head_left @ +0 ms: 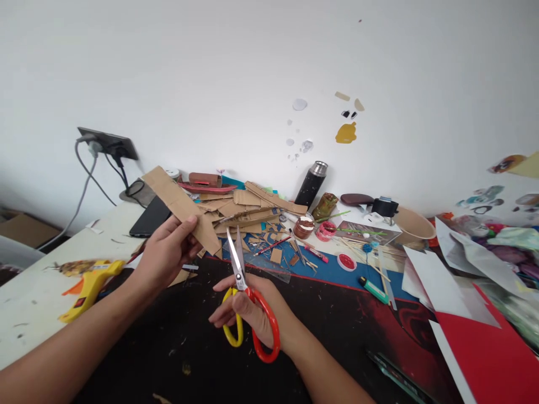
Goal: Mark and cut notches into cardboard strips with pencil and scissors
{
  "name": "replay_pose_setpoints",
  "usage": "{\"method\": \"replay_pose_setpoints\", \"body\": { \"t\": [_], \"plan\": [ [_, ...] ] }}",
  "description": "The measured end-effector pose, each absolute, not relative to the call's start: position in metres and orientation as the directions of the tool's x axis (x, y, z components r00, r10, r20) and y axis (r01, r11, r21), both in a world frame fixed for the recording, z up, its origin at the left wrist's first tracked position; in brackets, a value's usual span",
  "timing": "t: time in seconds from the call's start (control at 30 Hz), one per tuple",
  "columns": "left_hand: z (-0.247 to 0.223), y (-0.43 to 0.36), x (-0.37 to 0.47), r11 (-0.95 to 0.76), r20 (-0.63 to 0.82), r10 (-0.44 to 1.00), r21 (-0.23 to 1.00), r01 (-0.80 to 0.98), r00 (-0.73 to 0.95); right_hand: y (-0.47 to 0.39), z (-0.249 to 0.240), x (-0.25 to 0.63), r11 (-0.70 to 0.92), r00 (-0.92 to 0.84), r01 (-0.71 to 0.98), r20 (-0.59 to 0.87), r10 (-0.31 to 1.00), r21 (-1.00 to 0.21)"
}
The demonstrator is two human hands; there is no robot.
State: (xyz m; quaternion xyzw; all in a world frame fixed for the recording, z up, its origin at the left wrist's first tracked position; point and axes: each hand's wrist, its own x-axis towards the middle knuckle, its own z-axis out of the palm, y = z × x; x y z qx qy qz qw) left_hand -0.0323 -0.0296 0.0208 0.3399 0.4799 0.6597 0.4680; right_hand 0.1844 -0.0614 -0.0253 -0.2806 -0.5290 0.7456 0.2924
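My left hand (168, 249) pinches a long strip of brown cardboard (174, 196) between thumb and fingers, its far end tilted up to the left. The strip's near end tapers to a slanted tip. In my right hand (261, 306) is a pair of scissors (238, 269) with one red and one yellow handle. Their blades point up and stand slightly apart, just right of the cardboard's tip and not around it. Behind both hands lies a heap of cardboard scraps (252, 199).
A yellow hot glue gun (90, 289) lies at left near a black tablet-like object (149, 217). Beyond are a black thermos (311, 182), paint jars (304, 227) and a green utility knife (374, 289). Red and white paper sheets (488, 348) cover the right side. A dark mat (202, 365) lies beneath my hands.
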Motion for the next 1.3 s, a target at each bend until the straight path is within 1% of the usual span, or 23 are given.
{"method": "replay_pose_setpoints", "body": {
  "t": [0.2,0.3,0.4,0.47,0.57,0.7,0.77,0.9,1.07,1.17,1.3],
  "plan": [
    [0.046,-0.009,-0.042,-0.208,0.139,0.947,0.952,-0.225,-0.288,-0.055,-0.026,0.187,-0.223,-0.616,-0.064,-0.137,0.775,-0.973],
    [0.061,0.006,-0.045,-0.226,0.174,0.956,0.951,-0.213,-0.236,-0.055,-0.029,0.189,-0.161,-0.596,0.014,-0.137,0.791,-0.987],
    [0.066,0.018,-0.044,-0.224,0.186,0.962,0.955,-0.195,-0.199,-0.058,-0.027,0.189,-0.090,-0.585,0.110,-0.137,0.799,-0.990],
    [0.062,0.024,-0.041,-0.198,0.170,0.972,0.963,-0.180,-0.163,-0.060,-0.024,0.190,-0.067,-0.579,0.148,-0.141,0.803,-0.987],
    [0.054,0.027,-0.037,-0.144,0.138,0.989,0.981,-0.126,-0.058,-0.061,-0.021,0.189,-0.047,-0.565,0.174,-0.139,0.813,-0.984],
    [0.051,0.025,-0.035,-0.100,0.101,0.995,0.995,-0.024,0.026,-0.059,-0.023,0.189,-0.040,-0.570,0.166,-0.129,0.811,-0.985],
    [0.053,0.023,-0.033,-0.072,0.072,0.996,0.997,-0.011,0.053,-0.058,-0.024,0.190,-0.034,-0.565,0.164,-0.123,0.816,-0.986],
    [0.059,0.019,-0.027,-0.023,0.029,0.996,0.997,-0.079,0.084,-0.058,-0.026,0.191,-0.030,-0.560,0.174,-0.124,0.819,-0.984],
    [0.066,0.015,-0.023,0.056,-0.045,0.997,0.984,-0.170,0.068,-0.060,-0.024,0.193,0.005,-0.574,0.163,-0.091,0.814,-0.987],
    [0.070,0.014,-0.022,0.083,-0.074,0.996,0.980,-0.182,0.060,-0.060,-0.022,0.194,0.037,-0.582,0.170,-0.069,0.810,-0.985],
    [0.072,0.014,-0.021,0.082,-0.070,0.995,0.980,-0.179,0.070,-0.059,-0.026,0.194,0.075,-0.583,0.152,-0.028,0.812,-0.985]
  ]
}}
